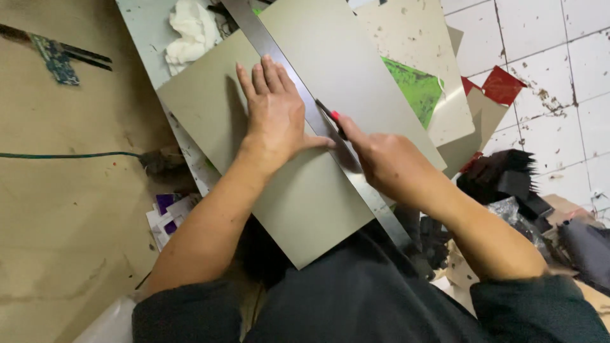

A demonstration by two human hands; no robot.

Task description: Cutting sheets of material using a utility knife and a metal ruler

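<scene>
A crumpled white rag [192, 32] lies at the top, beside a green sheet scrap [413, 89] and red offcuts [502, 84] that spill onto the stained white floor tiles [559, 76]. On the brown board floor [63, 209] to the left run a thin green cable [63, 155] and a small blue-patterned strip [56, 60]. Purple and white paper scraps [168, 213] sit lower down, with a heap of dark offcuts [508, 181] at the right.

Grey-green sheet [298, 190] lay flat, diagonal across lap and floor, near corner pointing toward person. Long metal ruler [286, 70] lay along its right edge, running upper left to lower right. Small cutter [332, 118], dark blade, red tip, sat against ruler edge, mostly hidden.
</scene>
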